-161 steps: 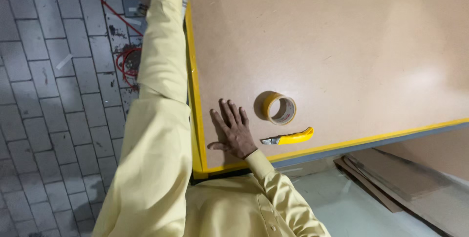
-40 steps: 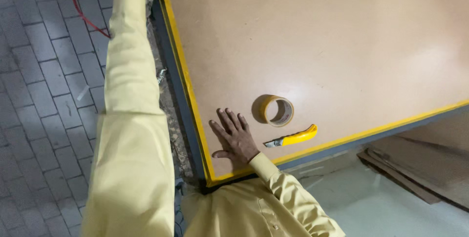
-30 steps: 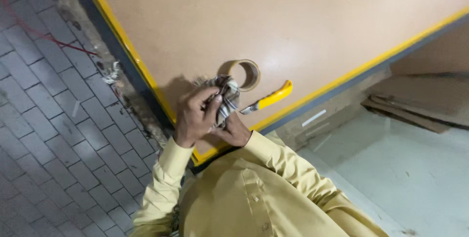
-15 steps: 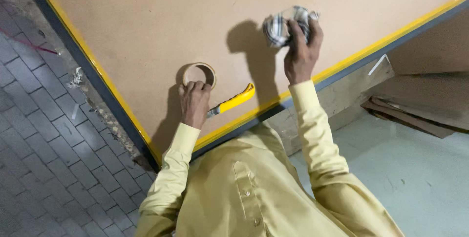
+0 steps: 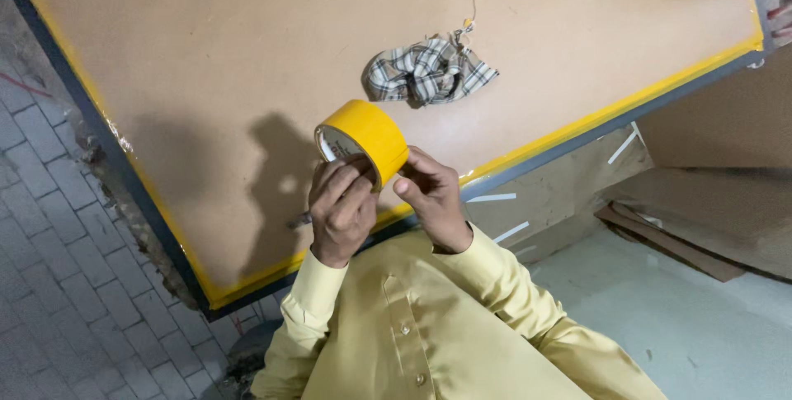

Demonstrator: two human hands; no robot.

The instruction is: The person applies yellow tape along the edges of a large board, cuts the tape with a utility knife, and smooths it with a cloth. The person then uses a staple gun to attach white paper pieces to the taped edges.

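A broad brown board desk (image 5: 247,70), edged with yellow tape along its rim over a dark frame, fills most of the view and lies tilted across it. To the left of it is grey paved floor (image 5: 58,301); to the right, a pale smooth floor (image 5: 701,317) with flat cardboard sheets (image 5: 668,239) lying near the desk's corner.

The person in a pale yellow shirt holds both hands up in front of the chest, above the near edge of the desk, seemingly so that the roll sits close under the eyes where its edge can be felt for.

A crumpled checked cloth (image 5: 429,70) lies loose on the desk, well apart from the hands, with a short thread trailing from its top.

The roll of yellow tape (image 5: 363,140) is lifted clear of the desk and tilted, its open core facing left. The left hand (image 5: 340,210) wraps it from below, its grip closed on the roll's lower rim with fingers curled over the front face. The right hand (image 5: 433,194) comes in from the right, its grip narrow, thumb and fingertips pressed to the roll's yellow outer band. So the roll sits between the two grips, touching both.
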